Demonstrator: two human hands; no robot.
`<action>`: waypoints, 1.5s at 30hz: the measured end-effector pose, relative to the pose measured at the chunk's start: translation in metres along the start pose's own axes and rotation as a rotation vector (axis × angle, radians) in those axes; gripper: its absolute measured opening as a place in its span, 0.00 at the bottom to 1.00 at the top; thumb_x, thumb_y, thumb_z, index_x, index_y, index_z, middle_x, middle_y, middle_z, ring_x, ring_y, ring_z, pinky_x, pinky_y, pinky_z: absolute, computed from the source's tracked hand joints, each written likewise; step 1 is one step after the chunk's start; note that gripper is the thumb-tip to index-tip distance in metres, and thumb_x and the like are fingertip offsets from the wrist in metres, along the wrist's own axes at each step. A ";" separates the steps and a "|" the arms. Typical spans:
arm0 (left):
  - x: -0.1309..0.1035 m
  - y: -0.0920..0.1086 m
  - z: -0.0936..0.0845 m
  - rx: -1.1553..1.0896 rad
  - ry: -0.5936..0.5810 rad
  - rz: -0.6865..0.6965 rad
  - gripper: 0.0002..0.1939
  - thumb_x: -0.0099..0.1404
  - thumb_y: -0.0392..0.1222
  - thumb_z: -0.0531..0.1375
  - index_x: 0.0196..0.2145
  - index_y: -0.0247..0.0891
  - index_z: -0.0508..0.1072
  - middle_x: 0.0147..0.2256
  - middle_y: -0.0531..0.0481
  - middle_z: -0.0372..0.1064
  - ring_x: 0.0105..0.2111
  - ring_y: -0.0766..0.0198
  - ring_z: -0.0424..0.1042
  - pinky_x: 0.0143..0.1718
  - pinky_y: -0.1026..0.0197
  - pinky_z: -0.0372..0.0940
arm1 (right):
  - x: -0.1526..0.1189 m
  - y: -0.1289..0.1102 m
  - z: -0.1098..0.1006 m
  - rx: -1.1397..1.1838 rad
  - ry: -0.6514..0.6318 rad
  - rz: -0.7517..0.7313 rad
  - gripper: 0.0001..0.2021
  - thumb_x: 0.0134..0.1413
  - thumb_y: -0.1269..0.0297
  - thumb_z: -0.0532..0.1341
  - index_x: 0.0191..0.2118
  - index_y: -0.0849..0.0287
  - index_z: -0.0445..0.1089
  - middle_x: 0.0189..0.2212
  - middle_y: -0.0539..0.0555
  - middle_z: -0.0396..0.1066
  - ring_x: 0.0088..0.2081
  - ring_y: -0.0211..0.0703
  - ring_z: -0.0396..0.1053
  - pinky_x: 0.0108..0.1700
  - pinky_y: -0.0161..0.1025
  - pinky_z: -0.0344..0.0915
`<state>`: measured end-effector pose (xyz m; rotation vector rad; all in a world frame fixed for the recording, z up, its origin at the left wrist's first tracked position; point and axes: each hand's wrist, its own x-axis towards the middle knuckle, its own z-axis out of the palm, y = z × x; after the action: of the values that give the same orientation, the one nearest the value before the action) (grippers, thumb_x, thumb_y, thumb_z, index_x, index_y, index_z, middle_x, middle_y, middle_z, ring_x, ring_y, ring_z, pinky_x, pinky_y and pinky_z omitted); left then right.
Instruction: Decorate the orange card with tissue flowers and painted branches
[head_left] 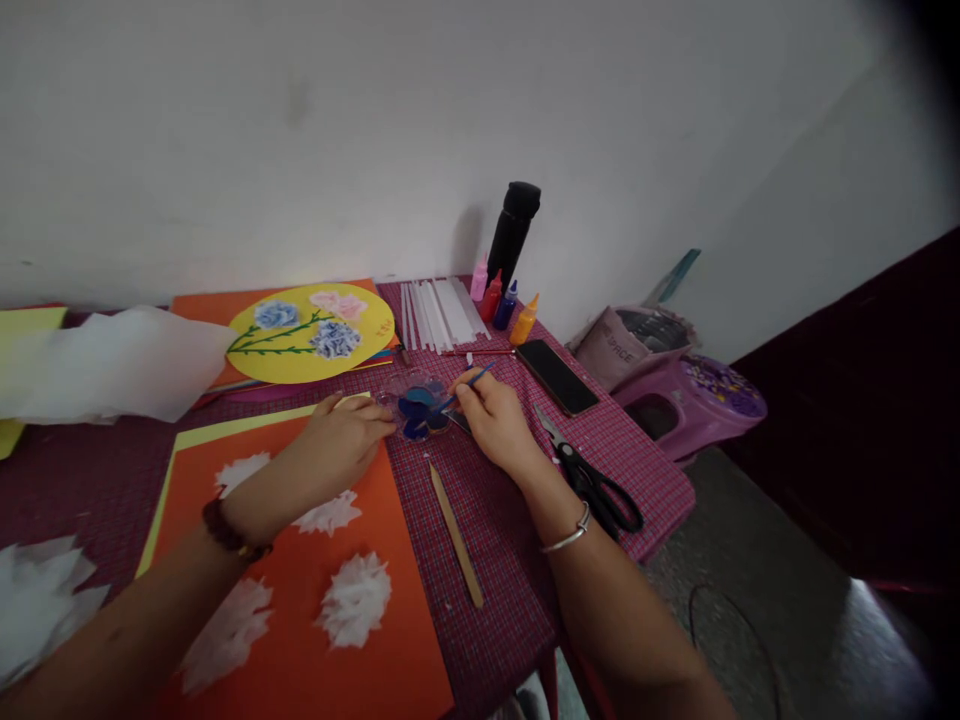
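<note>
A clear flower-shaped paint palette [417, 432] with blue paint in its wells sits on the checked tablecloth. My right hand [491, 415] is closed around a blue paintbrush [480, 374], its tip hidden or too small to make out near the palette. My left hand [349, 440] reaches over the orange sheet [300, 620], fingers stretched out and fingertips at the palette's left rim. Several white tissue-paper flowers [356, 600] lie on that sheet. Right of it rests a flat wooden stick [456, 535].
Black-handled scissors [600, 490] and a phone [557, 376] lie at the right. Behind stand small paint bottles [525, 320], a black flask [514, 230] and white strips [442, 312]. A yellow oval card [300, 365] with paper flowers is at back left. A purple stool [675, 400] stands beyond the table.
</note>
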<state>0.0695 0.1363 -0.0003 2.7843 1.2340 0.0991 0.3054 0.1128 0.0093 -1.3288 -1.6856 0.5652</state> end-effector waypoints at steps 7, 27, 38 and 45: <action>0.000 0.001 0.006 0.039 0.047 -0.017 0.19 0.69 0.33 0.52 0.46 0.48 0.80 0.54 0.50 0.76 0.57 0.46 0.68 0.59 0.34 0.56 | 0.002 -0.001 -0.004 -0.055 0.054 0.001 0.08 0.63 0.67 0.54 0.34 0.54 0.69 0.28 0.51 0.73 0.31 0.43 0.71 0.36 0.38 0.63; 0.004 0.029 -0.015 0.185 -0.068 -0.031 0.20 0.70 0.27 0.50 0.44 0.40 0.80 0.46 0.45 0.79 0.54 0.42 0.70 0.61 0.27 0.54 | 0.001 -0.007 -0.002 -0.203 0.075 -0.096 0.09 0.64 0.66 0.54 0.33 0.56 0.69 0.28 0.52 0.74 0.33 0.44 0.72 0.40 0.40 0.63; 0.008 0.023 -0.010 0.168 -0.062 -0.020 0.18 0.69 0.29 0.53 0.44 0.45 0.80 0.48 0.47 0.78 0.52 0.47 0.71 0.61 0.29 0.54 | 0.002 0.005 0.001 -0.022 0.150 0.063 0.09 0.64 0.58 0.55 0.34 0.54 0.67 0.23 0.49 0.71 0.26 0.43 0.69 0.30 0.38 0.61; 0.004 0.026 -0.011 0.181 -0.057 -0.033 0.18 0.69 0.29 0.53 0.45 0.44 0.80 0.48 0.46 0.78 0.51 0.48 0.71 0.62 0.30 0.55 | 0.001 0.004 -0.002 -0.139 0.136 0.011 0.09 0.64 0.61 0.53 0.36 0.55 0.68 0.28 0.53 0.74 0.31 0.45 0.73 0.35 0.39 0.63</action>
<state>0.0909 0.1226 0.0134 2.8926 1.3372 -0.0992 0.3095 0.1151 0.0076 -1.4432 -1.6302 0.3599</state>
